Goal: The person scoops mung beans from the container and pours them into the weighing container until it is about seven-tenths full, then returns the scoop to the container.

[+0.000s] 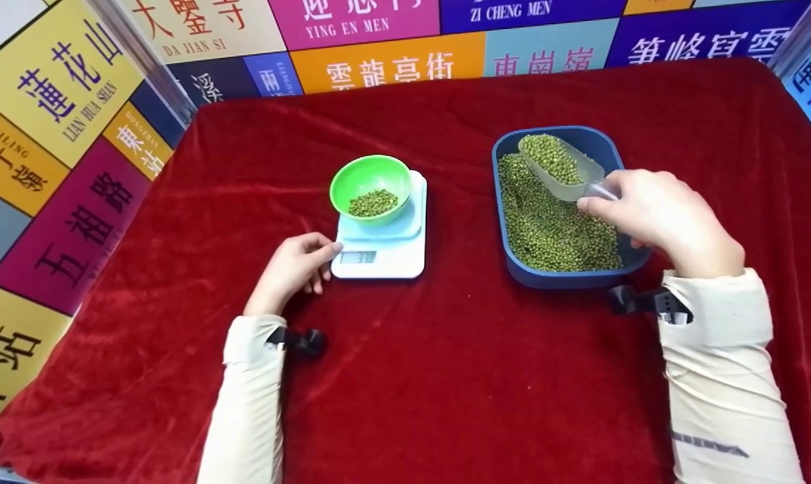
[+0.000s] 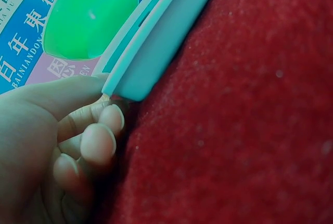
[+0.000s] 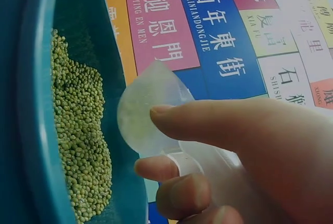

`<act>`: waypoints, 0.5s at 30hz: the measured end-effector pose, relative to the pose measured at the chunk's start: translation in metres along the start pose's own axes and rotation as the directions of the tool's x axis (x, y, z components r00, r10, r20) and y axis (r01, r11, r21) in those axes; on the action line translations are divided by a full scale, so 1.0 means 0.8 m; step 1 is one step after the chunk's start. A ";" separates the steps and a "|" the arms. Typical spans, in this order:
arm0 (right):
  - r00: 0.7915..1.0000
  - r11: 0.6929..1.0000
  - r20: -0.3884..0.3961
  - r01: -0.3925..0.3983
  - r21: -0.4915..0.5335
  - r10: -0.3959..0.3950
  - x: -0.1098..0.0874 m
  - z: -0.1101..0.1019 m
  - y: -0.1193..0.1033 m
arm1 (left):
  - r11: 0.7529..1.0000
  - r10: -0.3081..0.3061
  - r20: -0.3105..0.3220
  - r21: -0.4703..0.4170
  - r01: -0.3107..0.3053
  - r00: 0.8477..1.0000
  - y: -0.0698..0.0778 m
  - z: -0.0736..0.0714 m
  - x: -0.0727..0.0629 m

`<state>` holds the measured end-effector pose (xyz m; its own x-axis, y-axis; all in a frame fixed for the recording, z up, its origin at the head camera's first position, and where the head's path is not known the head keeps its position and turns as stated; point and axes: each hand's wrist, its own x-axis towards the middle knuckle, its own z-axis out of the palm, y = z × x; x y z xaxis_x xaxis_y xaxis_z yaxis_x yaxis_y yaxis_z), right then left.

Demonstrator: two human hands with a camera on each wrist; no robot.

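My right hand (image 1: 668, 212) grips the handle of a clear plastic scoop (image 3: 151, 107) heaped with green mung beans (image 1: 550, 158). The scoop is over the far part of a blue tub (image 1: 523, 274) that holds many more of these beans. At the left, my left hand (image 1: 294, 265) pinches the near left corner of a white kitchen scale (image 1: 399, 265), thumb on its top edge and fingers curled at its side. On the scale's platform sits a green bowl (image 1: 372, 171) with a small heap of mung beans (image 1: 373, 203) in it. The scale's display (image 1: 360, 257) shows digits.
A red cloth (image 1: 473, 376) covers the table, with folds toward its edges. Behind it and to the left stand panels (image 1: 385, 70) of coloured tiles with Chinese lettering. A black wrist camera (image 1: 308, 343) is strapped on the left sleeve, another (image 1: 624, 300) on the right.
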<state>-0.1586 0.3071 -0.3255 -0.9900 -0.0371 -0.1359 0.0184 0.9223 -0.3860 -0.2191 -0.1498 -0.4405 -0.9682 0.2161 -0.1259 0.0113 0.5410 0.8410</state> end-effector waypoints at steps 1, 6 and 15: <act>1.000 1.000 -0.008 0.000 0.001 0.000 0.000 -0.001 0.000 | 1.000 0.000 0.002 0.000 0.000 1.000 0.000 0.000 0.000; 0.999 1.000 -0.043 -0.006 0.019 0.007 -0.001 -0.004 -0.002 | 1.000 -0.007 -0.003 -0.005 0.007 1.000 0.001 0.000 -0.001; 0.997 0.999 -0.081 -0.007 0.034 0.010 0.001 -0.004 -0.004 | 1.000 -0.016 -0.013 0.001 0.016 1.000 0.001 0.000 0.000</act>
<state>-0.1595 0.3054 -0.3216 -0.9979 0.0036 -0.0652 0.0305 0.9089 -0.4159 -0.2190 -0.1497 -0.4400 -0.9715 0.1964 -0.1324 -0.0039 0.5453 0.8383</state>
